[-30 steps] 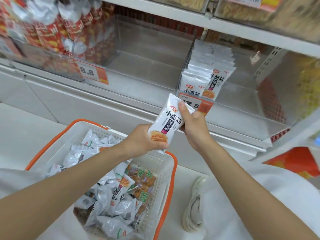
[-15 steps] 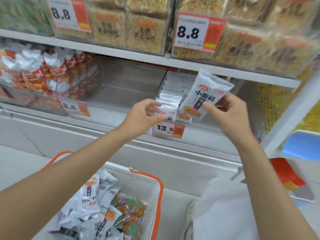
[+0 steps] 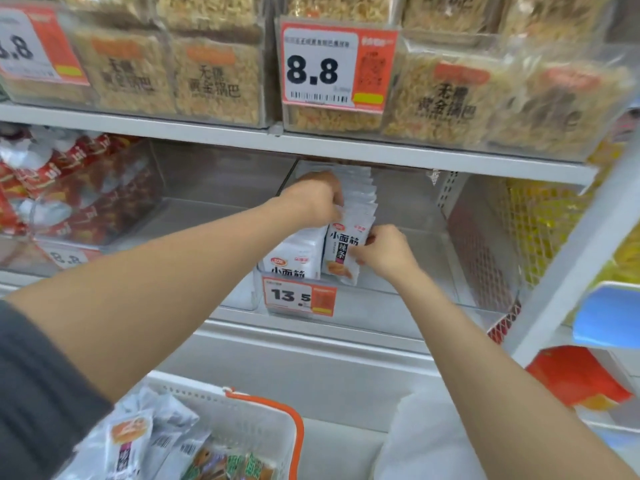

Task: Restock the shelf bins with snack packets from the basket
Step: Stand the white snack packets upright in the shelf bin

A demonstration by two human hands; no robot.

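Note:
A clear shelf bin (image 3: 408, 299) with a 13.5 price tag (image 3: 299, 296) holds a row of white snack packets (image 3: 362, 199). My right hand (image 3: 384, 252) pinches one white packet (image 3: 341, 252) by its right edge, standing it at the front of that row. My left hand (image 3: 317, 199) reaches deeper into the bin, its fingers curled on the tops of the packets in the row. Another white packet (image 3: 294, 256) stands at the front left. The white basket (image 3: 249, 415) with an orange handle sits at the bottom, holding several white and green packets.
An empty clear bin (image 3: 207, 216) lies left of the packet bin, with a bin of red packets (image 3: 65, 192) beyond it. The upper shelf carries boxed yellow snacks (image 3: 214, 77) and an 8.8 tag (image 3: 320, 67). A white upright post (image 3: 581, 258) stands at the right.
My right hand has carried the packet from in front of the shelf down into the bin's front. My left hand has moved from the bin's front onto the row farther back.

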